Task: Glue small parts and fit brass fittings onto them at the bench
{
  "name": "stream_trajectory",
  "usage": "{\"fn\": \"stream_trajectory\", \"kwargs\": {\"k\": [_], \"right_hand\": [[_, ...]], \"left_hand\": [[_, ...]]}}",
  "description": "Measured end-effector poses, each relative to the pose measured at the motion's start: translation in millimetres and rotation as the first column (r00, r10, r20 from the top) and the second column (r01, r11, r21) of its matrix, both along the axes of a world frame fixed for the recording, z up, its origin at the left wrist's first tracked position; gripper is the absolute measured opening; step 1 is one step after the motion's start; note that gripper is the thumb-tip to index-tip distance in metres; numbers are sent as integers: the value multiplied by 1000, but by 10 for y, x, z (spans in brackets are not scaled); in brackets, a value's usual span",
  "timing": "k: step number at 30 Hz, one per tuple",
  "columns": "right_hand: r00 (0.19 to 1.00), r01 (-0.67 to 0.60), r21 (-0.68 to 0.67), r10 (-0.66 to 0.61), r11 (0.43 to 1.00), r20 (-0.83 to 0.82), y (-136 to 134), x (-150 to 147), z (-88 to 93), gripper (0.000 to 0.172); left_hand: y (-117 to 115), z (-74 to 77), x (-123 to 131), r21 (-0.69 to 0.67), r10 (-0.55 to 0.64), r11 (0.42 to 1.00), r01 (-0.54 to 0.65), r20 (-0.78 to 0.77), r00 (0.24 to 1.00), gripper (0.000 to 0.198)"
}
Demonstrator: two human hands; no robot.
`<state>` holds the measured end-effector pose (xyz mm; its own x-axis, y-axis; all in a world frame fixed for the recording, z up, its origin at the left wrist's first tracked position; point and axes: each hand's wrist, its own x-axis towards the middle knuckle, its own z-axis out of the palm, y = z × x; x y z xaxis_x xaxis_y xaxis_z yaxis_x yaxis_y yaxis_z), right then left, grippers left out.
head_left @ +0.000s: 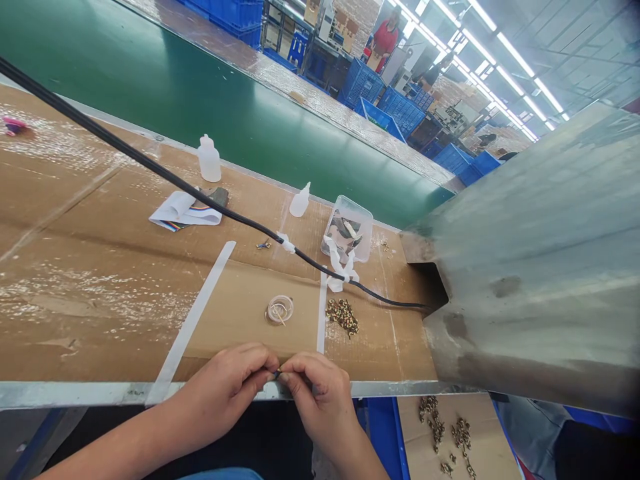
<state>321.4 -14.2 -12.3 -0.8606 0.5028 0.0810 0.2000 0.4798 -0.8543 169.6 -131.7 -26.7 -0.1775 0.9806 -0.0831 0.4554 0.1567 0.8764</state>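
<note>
My left hand [227, 387] and my right hand [320, 393] meet at the near edge of the cardboard-covered bench [100, 300]. Both pinch one tiny dark part [278, 375] between their fingertips; it is too small to name. Just beyond the hands lies a small round clear lid [279, 309] with a thin stick in it. To its right sits a heap of small brass-coloured parts [343, 315].
A black cable [150, 167] crosses the bench diagonally, wrapped with white ties [341, 270]. Two white squeeze bottles [209, 159] [300, 201], a clear plastic box [349, 230], a folded ribbon cable [185, 210], a green conveyor belt [200, 80], a large grey metal housing [540, 267] at right. Loose brass parts [450, 433] lie below.
</note>
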Motion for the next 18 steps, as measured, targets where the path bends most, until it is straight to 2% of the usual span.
{"fn": "stream_trajectory", "kwargs": {"k": [18], "right_hand": [[1000, 1, 4, -1, 1000, 10, -1, -13, 28, 13]], "left_hand": [[12, 8, -4, 9, 1, 1000, -1, -5, 1000, 23]]}}
